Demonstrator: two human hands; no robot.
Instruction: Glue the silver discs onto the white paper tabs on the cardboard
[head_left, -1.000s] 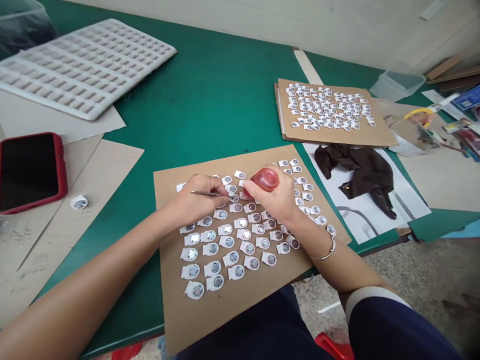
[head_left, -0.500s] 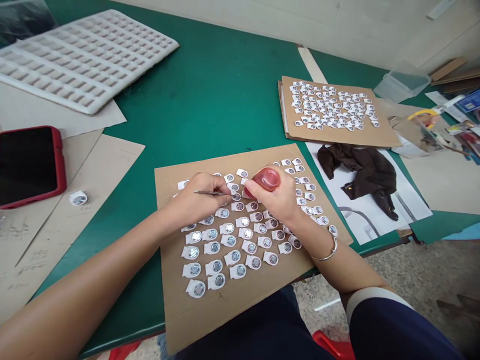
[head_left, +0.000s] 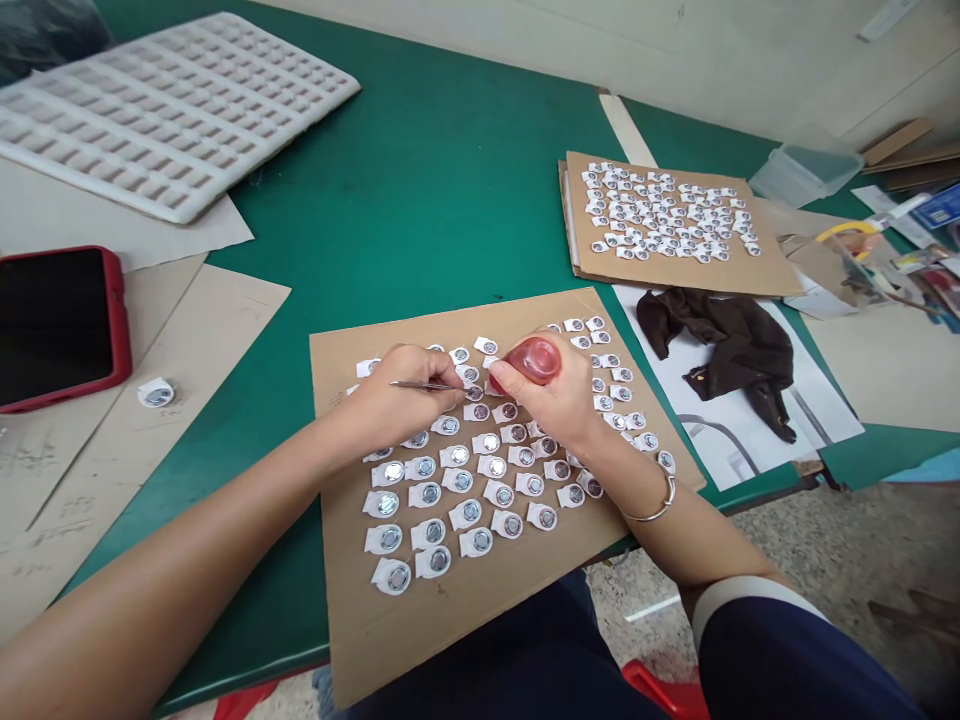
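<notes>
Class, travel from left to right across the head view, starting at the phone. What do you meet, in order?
Phone → single white tab with a metal disc → left hand → red bottle → dark brown cloth → yellow handle.

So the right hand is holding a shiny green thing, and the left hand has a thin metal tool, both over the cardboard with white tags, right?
Not quite: the shiny thing in the right hand is red, not green, as the head view shows. The left hand does have a thin metal tool, and both hands are over the cardboard with white tags.
</notes>
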